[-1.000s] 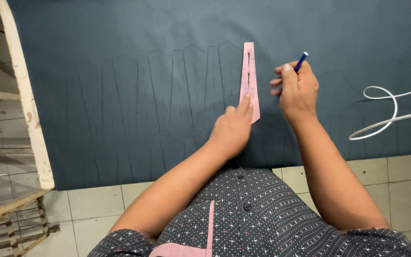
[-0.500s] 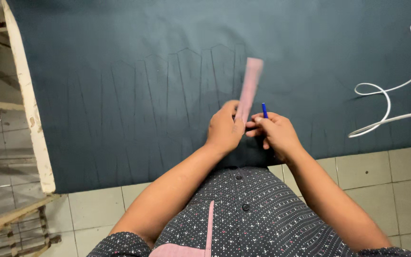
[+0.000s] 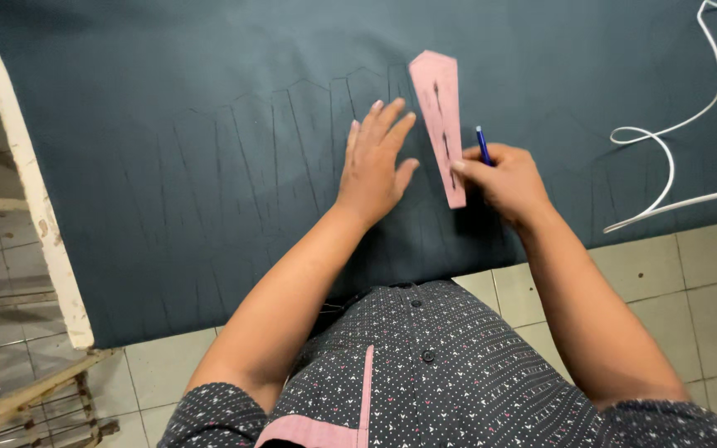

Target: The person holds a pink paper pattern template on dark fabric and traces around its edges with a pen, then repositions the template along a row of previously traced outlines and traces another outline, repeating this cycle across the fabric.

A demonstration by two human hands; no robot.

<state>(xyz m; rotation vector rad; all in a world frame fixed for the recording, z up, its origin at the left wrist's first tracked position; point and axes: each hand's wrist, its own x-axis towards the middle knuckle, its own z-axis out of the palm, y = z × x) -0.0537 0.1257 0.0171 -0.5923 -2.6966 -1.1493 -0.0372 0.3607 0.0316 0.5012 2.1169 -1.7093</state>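
Pink template strip (image 3: 441, 124), long and narrow with one pointed end, lies on the dark grey-green cloth (image 3: 168, 166), its point aimed away from the person and its squared end close to the near edge of the cloth. Two thin slots run down its middle. Its lower right edge is touched by the right hand (image 3: 504, 178), whose thumb and fingertips press against the strip near that squared end. That hand is curled closed around a blue pen (image 3: 483, 145), gripped between thumb and fingers, with the pen's end sticking up and away from the knuckles, just beside the strip.

On the other side of the strip, the left hand (image 3: 375, 162) rests flat on the cloth, open, fingers stretched out and slightly spread, holding nothing. Its fingertips lie just beside the strip's left edge without clearly touching it.

Faint drawn outlines (image 3: 292, 141) cover the cloth to the left of the strip, a row of tall, narrow pointed shapes side by side, matching the strip's form. The cloth is spread over pale floor tiles (image 3: 707, 282), which show along the near edge.

Far to the right, a white cord (image 3: 665, 158) loops across the cloth, well apart from both hands. At the left edge runs a worn white-painted wooden board (image 3: 39, 216). At the bottom, the person's dark patterned shirt (image 3: 425, 365) with a pink trim fills the view.
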